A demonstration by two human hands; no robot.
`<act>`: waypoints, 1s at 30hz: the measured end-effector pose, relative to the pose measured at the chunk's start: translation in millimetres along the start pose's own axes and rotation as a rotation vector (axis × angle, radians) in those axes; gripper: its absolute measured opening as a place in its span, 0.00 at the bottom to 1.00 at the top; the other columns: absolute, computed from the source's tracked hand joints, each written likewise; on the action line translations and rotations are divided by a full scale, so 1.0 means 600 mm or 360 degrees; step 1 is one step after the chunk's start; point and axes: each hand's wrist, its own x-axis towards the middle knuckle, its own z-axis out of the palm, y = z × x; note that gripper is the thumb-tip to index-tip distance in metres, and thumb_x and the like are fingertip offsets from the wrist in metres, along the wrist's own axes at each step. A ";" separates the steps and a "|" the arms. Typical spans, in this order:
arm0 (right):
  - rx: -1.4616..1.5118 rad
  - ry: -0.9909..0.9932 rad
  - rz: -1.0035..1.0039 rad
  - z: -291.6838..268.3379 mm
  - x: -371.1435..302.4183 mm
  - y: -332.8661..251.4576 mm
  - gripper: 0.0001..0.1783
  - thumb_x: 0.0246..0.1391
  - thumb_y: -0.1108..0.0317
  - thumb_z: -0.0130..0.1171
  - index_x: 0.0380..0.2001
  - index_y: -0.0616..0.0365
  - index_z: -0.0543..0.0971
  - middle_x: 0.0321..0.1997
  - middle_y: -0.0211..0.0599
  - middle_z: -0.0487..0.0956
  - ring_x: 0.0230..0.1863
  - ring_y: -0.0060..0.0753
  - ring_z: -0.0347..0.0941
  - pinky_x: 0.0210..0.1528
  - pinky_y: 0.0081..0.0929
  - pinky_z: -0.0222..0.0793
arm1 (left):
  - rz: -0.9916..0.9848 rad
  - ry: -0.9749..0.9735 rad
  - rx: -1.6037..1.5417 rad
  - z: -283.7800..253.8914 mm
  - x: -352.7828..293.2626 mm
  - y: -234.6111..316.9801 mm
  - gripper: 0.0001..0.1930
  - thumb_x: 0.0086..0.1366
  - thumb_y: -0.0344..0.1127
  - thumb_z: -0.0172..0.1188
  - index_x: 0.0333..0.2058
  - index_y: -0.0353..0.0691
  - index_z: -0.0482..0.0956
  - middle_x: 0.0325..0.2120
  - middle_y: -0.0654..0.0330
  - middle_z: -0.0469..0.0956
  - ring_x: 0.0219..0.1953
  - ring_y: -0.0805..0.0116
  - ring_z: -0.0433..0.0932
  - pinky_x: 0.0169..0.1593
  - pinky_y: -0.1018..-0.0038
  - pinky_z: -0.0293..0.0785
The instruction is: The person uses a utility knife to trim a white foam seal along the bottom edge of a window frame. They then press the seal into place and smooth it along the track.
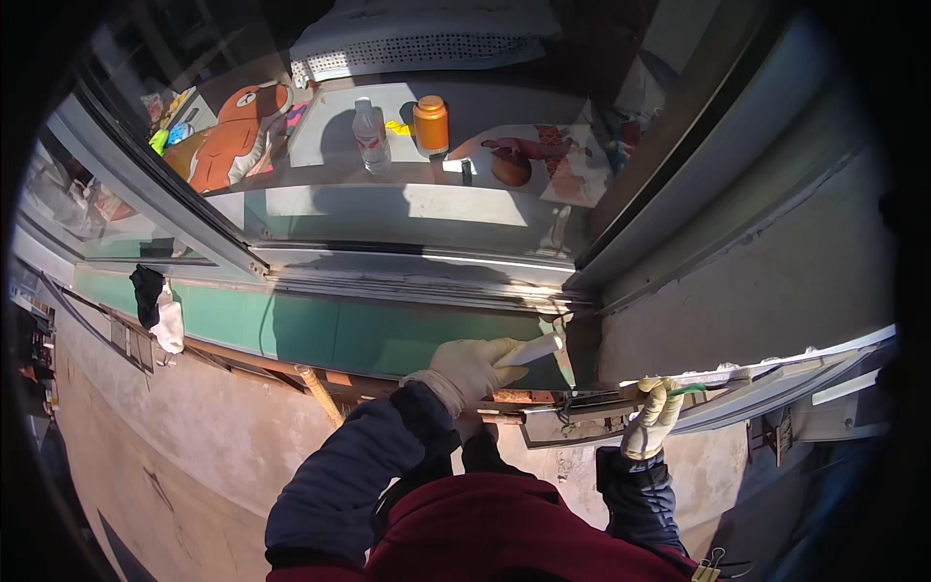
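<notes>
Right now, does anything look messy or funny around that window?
Yes, a little: a bunched black cloth and a white cloth hang crookedly over the edge of the green ledge at the left, instead of lying flat. I see no spill around the clear bottle or orange jar.

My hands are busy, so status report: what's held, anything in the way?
Left hand: gloved, gripping pale tube. Right hand: gloved, holding green item, kind unclear. Black cloth and white cloth at green sill, far left, clear of both hands.
</notes>
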 end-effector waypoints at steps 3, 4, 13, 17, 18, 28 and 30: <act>0.0016 -0.0062 0.0006 0.016 -0.003 -0.021 0.12 0.76 0.60 0.55 0.47 0.59 0.76 0.38 0.34 0.82 0.37 0.28 0.79 0.45 0.29 0.76 | -0.0092 0.0015 -0.0046 0.005 -0.006 0.005 0.24 0.66 0.52 0.70 0.58 0.50 0.84 0.42 0.56 0.88 0.43 0.58 0.87 0.49 0.67 0.80; 0.0017 -0.0056 0.0011 0.021 -0.003 -0.029 0.12 0.76 0.60 0.54 0.46 0.60 0.76 0.38 0.34 0.82 0.36 0.28 0.79 0.44 0.29 0.77 | -0.0049 0.0045 -0.0030 0.005 -0.008 0.005 0.24 0.66 0.51 0.70 0.58 0.50 0.84 0.41 0.56 0.88 0.42 0.58 0.87 0.49 0.67 0.80; 0.0277 -0.0032 0.0095 0.035 -0.003 -0.039 0.11 0.74 0.60 0.57 0.46 0.57 0.77 0.40 0.34 0.83 0.38 0.30 0.80 0.44 0.29 0.78 | -0.0010 0.0097 -0.0115 0.016 -0.006 -0.011 0.23 0.66 0.45 0.70 0.58 0.49 0.84 0.34 0.61 0.86 0.33 0.72 0.84 0.42 0.74 0.79; 0.0161 -0.0063 0.0131 0.031 -0.004 -0.040 0.11 0.74 0.60 0.57 0.46 0.58 0.76 0.40 0.34 0.83 0.39 0.30 0.80 0.45 0.30 0.78 | -0.0098 0.0066 -0.0246 0.009 -0.015 -0.016 0.24 0.65 0.52 0.70 0.58 0.54 0.84 0.38 0.56 0.87 0.40 0.54 0.86 0.45 0.64 0.81; 0.0172 -0.0067 0.0148 0.030 -0.004 -0.042 0.11 0.74 0.60 0.57 0.45 0.58 0.77 0.40 0.35 0.83 0.39 0.30 0.80 0.45 0.30 0.78 | -0.0101 0.0058 -0.0212 0.006 -0.017 -0.017 0.24 0.64 0.51 0.70 0.58 0.54 0.83 0.39 0.56 0.87 0.40 0.54 0.86 0.45 0.64 0.81; 0.0177 -0.0064 0.0102 0.036 -0.002 -0.048 0.13 0.75 0.59 0.56 0.45 0.59 0.78 0.42 0.34 0.83 0.40 0.29 0.79 0.46 0.29 0.76 | 0.0483 0.0458 0.0865 -0.042 -0.051 -0.020 0.31 0.63 0.51 0.70 0.65 0.55 0.79 0.23 0.60 0.75 0.26 0.62 0.80 0.32 0.62 0.76; 0.0304 -0.0057 0.0113 0.036 -0.005 -0.046 0.12 0.75 0.61 0.56 0.49 0.58 0.78 0.44 0.32 0.83 0.41 0.29 0.79 0.47 0.29 0.76 | 0.0600 0.0518 0.1042 -0.053 -0.043 -0.012 0.33 0.62 0.50 0.70 0.66 0.52 0.78 0.21 0.62 0.71 0.23 0.63 0.76 0.29 0.62 0.72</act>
